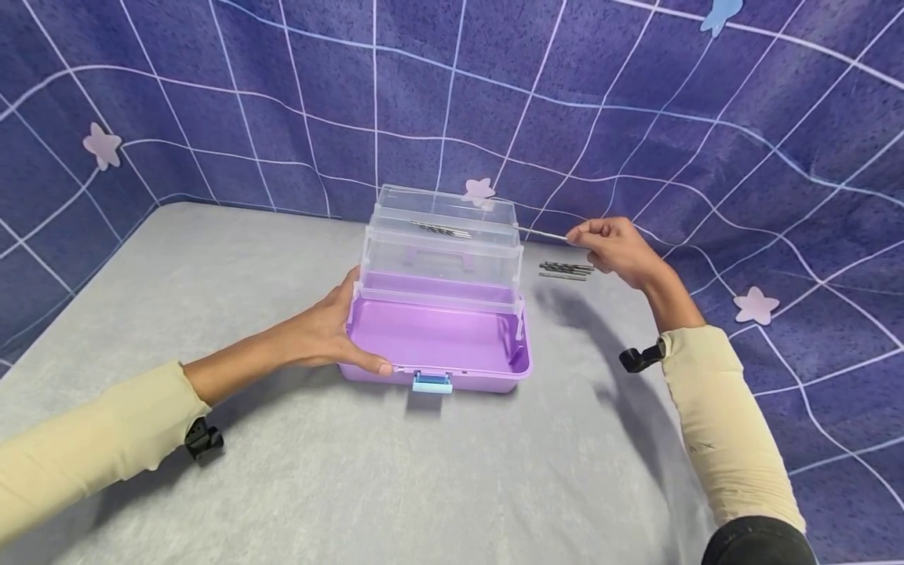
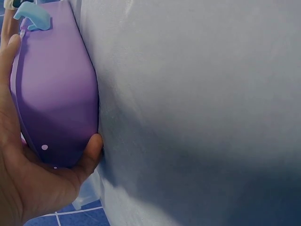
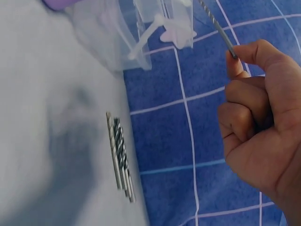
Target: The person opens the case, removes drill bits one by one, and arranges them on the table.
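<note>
My left hand [image 1: 321, 329] grips the left end of a purple toolbox [image 1: 487, 383], its thumb along the front rim; in the left wrist view a finger curls round the box's lower corner. The box stands open, with clear tiered trays [image 1: 452, 271] raised at the back. Between thumb and forefinger, my right hand [image 1: 614, 249] pinches a drill bit [image 1: 540, 232] by one end. Its other end points left, overlapping the right edge of the upper tray in the head view. Several drill bits [image 1: 441, 229] lie in that tray. Below my right hand, more drill bits [image 3: 121, 160] lie together on the table.
A light blue latch [image 1: 432, 382] hangs on the box's front. The grey table [image 1: 395, 479] meets a blue cloth [image 1: 311, 102] with white lines and star shapes behind and to the right. Black wrist cameras [image 1: 203, 439] sit on both sleeves.
</note>
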